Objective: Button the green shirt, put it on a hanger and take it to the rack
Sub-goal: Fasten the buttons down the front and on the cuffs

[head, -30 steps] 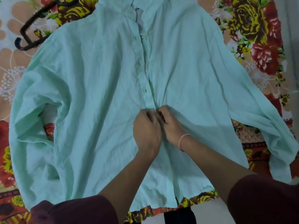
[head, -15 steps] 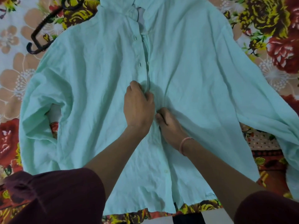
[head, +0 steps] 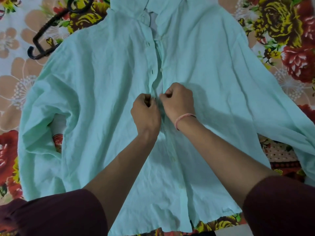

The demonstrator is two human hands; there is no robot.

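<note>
Whereas half a second ago the right hand (head: 177,101) sat lower than the left hand (head: 145,109), both are now level. The fingers of each are curled, pinching one edge of the placket (head: 171,150) of the green shirt (head: 95,103), the two edges held slightly apart.

Judgement: one button is finished and the next one up is in hand.

Below the grip the placket lies closed. Just above it, a white button (head: 161,70) and its buttonhole (head: 152,71) are unfastened, and the collar beyond is open.

Shirt: pale mint, creased, front up, sleeves spread on a floral bedsheet (head: 22,86). A black hanger (head: 49,26) lies well up-left of the grip, at the shoulder.
</note>
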